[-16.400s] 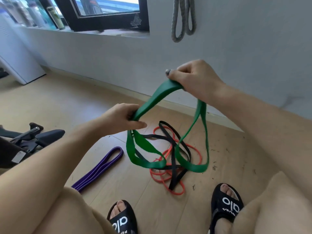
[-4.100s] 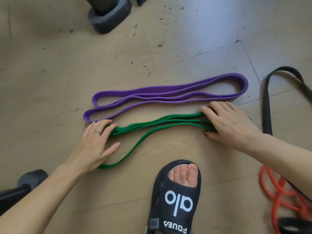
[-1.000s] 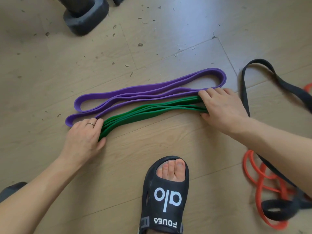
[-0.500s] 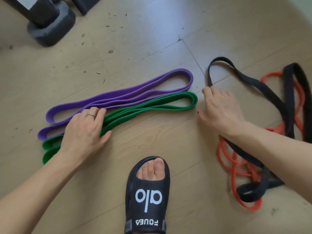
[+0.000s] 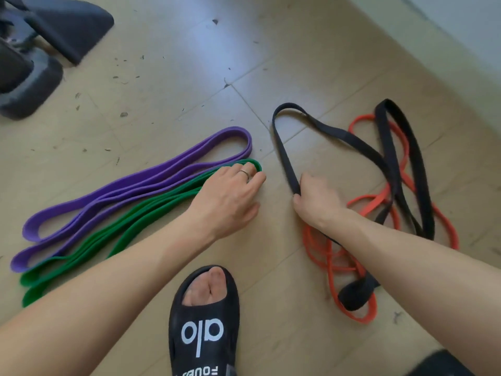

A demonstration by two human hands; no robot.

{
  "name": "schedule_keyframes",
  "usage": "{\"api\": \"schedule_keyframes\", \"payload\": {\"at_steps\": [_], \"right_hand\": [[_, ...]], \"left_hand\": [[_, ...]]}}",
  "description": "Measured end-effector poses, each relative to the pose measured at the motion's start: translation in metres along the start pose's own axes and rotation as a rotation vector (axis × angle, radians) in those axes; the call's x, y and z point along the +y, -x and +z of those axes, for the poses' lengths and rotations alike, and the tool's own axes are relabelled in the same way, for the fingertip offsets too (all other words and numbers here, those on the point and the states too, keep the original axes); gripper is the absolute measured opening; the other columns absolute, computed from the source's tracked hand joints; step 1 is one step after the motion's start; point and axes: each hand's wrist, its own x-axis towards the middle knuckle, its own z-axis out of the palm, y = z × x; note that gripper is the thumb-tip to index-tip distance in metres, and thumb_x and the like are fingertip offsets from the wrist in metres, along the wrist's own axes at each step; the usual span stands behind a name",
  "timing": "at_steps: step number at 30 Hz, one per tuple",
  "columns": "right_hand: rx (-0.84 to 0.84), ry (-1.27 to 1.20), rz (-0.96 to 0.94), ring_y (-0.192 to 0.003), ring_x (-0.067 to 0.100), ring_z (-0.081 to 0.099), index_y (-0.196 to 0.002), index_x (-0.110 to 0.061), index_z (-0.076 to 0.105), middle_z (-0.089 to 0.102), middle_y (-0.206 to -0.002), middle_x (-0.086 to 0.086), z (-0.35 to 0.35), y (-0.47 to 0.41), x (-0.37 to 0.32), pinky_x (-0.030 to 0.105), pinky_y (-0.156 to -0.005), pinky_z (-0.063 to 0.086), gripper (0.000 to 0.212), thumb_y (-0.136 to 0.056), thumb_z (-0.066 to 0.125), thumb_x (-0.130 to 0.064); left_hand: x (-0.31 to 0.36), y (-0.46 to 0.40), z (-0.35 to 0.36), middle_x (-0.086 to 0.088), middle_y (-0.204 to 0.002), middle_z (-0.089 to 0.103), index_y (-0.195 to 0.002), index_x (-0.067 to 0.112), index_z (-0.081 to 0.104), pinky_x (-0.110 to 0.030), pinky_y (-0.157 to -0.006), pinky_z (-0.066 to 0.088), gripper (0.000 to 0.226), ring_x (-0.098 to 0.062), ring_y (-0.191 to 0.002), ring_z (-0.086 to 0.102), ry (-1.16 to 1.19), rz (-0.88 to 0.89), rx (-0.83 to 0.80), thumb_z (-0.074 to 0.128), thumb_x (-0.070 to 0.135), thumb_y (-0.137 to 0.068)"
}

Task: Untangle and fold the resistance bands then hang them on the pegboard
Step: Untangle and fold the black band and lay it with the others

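Since half a second ago, the right hand (image 5: pixel 315 204) has moved from the bare floor beside the folded bands onto the black band (image 5: pixel 352 139), and the left hand (image 5: pixel 230 196) has slid along the green band (image 5: pixel 130 221) from its middle to its far end.

Nearest the viewer, a foot in a black slide sandal (image 5: pixel 203 329) with white lettering stands on the floor (image 5: pixel 271 50). Two bare forearms reach forward on either side of it.

Just beyond, the left hand rests palm down on the rounded far end of the green band, its fingers (image 5: pixel 257 180) loosely spread and gripping nothing. A ring shows on one finger. To its right, the right hand's fingers are clenched around one strand of the black band, low by the floor.

The green band lies folded in long flat loops, running from lower left to centre. The purple band (image 5: pixel 135 180) lies folded the same way, touching its far side. To the right, the black band sprawls in open loops, tangled over the orange band (image 5: pixel 379 202), which lies beneath it.

The floor is pale wood-look planks, scattered with small dark specks of debris and lit by a bright patch of reflected light. At far left stand the dark feet of some equipment (image 5: pixel 35 63), blurred. At far right, a pale skirting board (image 5: pixel 423 28) meets a grey wall.
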Motion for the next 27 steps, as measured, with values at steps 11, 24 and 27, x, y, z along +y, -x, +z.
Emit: {"api": "schedule_keyframes", "payload": {"at_steps": [11,24,27], "right_hand": [[0.022,-0.598,0.01,-0.082,0.021,0.07,-0.093,-0.018,0.06,0.07,-0.086,0.005,-0.112,0.072,0.029,0.039,-0.072,0.056,0.016,-0.096,0.047,-0.026],[0.416,-0.621,-0.191,-0.06,0.015,0.061,-0.095,-0.014,0.065,0.062,-0.073,0.001,-0.294,0.283,0.071,0.024,-0.052,0.048,0.009,-0.088,0.061,-0.018],[0.543,-0.551,-0.242,-0.072,0.014,0.063,-0.092,-0.023,0.064,0.063,-0.081,-0.002,-0.31,0.324,0.082,0.026,-0.062,0.048,0.005,-0.088,0.063,-0.02]], "left_hand": [[0.051,-0.047,-0.08,-0.005,-0.134,0.05,-0.147,0.023,0.032,-0.035,-0.086,0.043,0.066,-0.027,-0.111,0.056,0.095,0.075,0.018,0.063,0.039,-0.091],[0.174,-0.027,-0.33,0.006,-0.112,0.071,-0.107,0.025,0.063,-0.036,-0.098,0.053,0.015,-0.012,-0.107,0.067,0.523,0.167,0.058,0.068,0.028,-0.093],[0.203,-0.015,-0.363,0.007,-0.093,0.068,-0.089,0.023,0.056,-0.027,-0.074,0.053,0.019,-0.008,-0.085,0.066,0.494,0.194,0.154,0.074,0.028,-0.09]]}}
